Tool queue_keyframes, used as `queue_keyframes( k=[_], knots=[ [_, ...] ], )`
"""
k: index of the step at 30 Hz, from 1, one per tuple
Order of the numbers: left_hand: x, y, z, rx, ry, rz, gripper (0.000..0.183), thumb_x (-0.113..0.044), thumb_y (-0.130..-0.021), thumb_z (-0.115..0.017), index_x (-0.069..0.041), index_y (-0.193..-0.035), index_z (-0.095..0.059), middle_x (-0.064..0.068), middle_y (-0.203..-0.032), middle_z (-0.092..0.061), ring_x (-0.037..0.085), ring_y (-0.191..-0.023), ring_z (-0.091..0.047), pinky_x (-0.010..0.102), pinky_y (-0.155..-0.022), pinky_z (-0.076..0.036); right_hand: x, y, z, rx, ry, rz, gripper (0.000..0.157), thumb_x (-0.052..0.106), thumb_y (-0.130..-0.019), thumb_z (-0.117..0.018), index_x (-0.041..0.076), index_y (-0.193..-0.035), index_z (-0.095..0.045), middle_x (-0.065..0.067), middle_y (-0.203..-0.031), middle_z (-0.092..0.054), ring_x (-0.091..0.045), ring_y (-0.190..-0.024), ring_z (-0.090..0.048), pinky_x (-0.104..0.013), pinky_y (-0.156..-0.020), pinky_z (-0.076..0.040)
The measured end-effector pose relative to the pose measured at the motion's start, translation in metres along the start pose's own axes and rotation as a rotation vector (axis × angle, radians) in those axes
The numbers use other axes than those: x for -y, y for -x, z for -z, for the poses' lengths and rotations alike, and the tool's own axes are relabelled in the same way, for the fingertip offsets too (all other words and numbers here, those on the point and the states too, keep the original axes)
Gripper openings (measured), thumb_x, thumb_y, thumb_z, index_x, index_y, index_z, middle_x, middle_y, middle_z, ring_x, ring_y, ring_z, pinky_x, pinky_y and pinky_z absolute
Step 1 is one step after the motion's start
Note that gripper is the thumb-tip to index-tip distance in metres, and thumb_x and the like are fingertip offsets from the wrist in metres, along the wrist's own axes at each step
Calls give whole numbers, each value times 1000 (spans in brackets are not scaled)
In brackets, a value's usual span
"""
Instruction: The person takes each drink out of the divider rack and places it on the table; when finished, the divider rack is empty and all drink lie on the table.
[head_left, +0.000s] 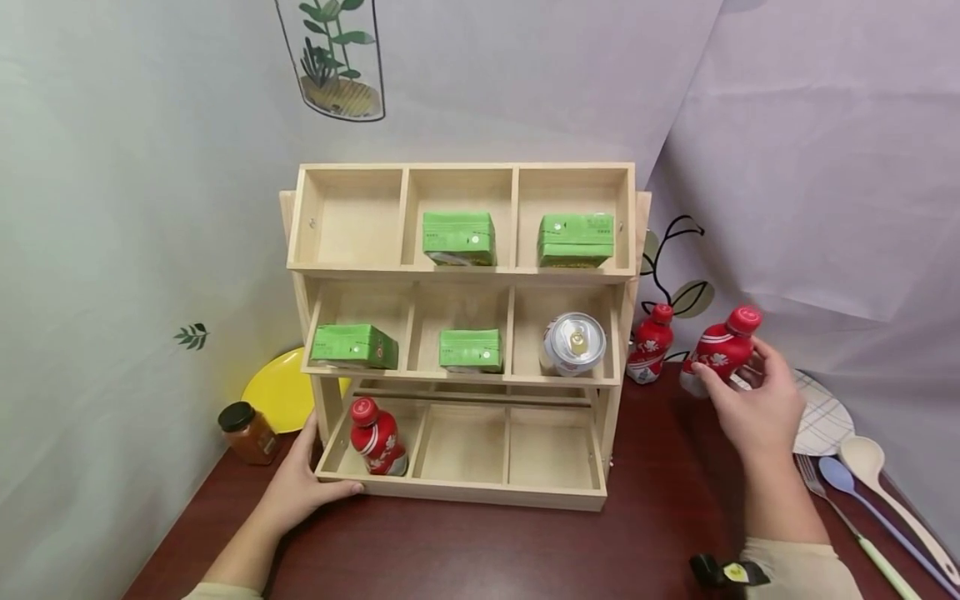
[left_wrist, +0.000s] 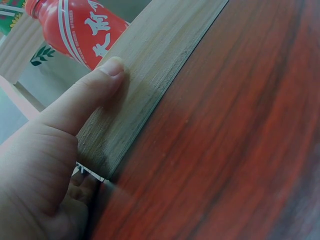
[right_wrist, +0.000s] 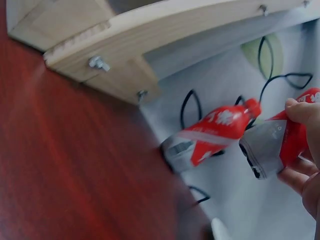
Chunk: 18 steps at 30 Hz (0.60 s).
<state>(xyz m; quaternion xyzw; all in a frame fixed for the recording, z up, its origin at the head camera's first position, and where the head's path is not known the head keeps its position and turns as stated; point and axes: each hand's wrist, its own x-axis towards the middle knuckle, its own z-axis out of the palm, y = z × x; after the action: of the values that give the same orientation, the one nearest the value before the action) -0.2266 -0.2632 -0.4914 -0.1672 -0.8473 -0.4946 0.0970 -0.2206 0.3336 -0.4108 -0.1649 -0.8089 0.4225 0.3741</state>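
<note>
My right hand (head_left: 761, 404) grips a red bottle (head_left: 722, 350) with a red cap, held up off the table to the right of the wooden display rack (head_left: 480, 496). The right wrist view shows the bottle's grey lower part (right_wrist: 265, 145) beyond my fingers. A second red bottle (head_left: 651, 343) stands on the table beside the rack. My left hand (head_left: 303, 483) holds the rack's lower left corner, its thumb (left_wrist: 95, 87) lying on the front board. Another red bottle (head_left: 378, 442) stands in the bottom tier's left compartment, close to that thumb.
Green cartons (head_left: 459, 239) sit in the upper and middle tiers, and a can (head_left: 573, 343) in the middle tier's right compartment. A jar (head_left: 250, 433) and yellow plate (head_left: 279, 392) are at left. A checked plate (head_left: 821, 412), fork (head_left: 832, 500) and spoons (head_left: 862, 458) lie at right.
</note>
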Motion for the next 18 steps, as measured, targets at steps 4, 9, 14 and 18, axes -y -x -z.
queue_keyframes(
  k=[4,9,14,18],
  knots=[
    [-15,2,2,-2,-10,-8,128,-17,-57,-95,-21,-156,-14,13,-149,-34,12,-121,-43,16,-88,-41,-15,1,-7,46,29,-30,78,37,-75,-83,22,-143,-48,-7,-128,-61,-28,-107,-63,-18,-80,-48],
    [-18,2,2,-1,-28,0,129,-17,-57,-95,-21,-156,-13,13,-149,-33,13,-122,-42,15,-88,-40,-33,4,-15,93,59,-38,79,39,-76,-82,18,-143,-47,-11,-128,-61,-30,-109,-62,-23,-80,-49],
    [-15,1,1,10,-18,2,129,-17,-57,-95,-20,-156,-13,13,-149,-33,20,-122,-43,17,-88,-42,-46,8,-21,127,102,-54,77,40,-77,-80,16,-143,-47,-13,-127,-61,-29,-108,-62,-35,-84,-50],
    [-16,0,1,13,-6,-7,129,-17,-56,-96,-19,-156,-14,12,-149,-33,28,-122,-43,18,-89,-42,-51,10,-26,139,109,-52,78,40,-78,-80,15,-143,-46,-15,-127,-61,-30,-109,-62,-38,-87,-49]
  ],
)
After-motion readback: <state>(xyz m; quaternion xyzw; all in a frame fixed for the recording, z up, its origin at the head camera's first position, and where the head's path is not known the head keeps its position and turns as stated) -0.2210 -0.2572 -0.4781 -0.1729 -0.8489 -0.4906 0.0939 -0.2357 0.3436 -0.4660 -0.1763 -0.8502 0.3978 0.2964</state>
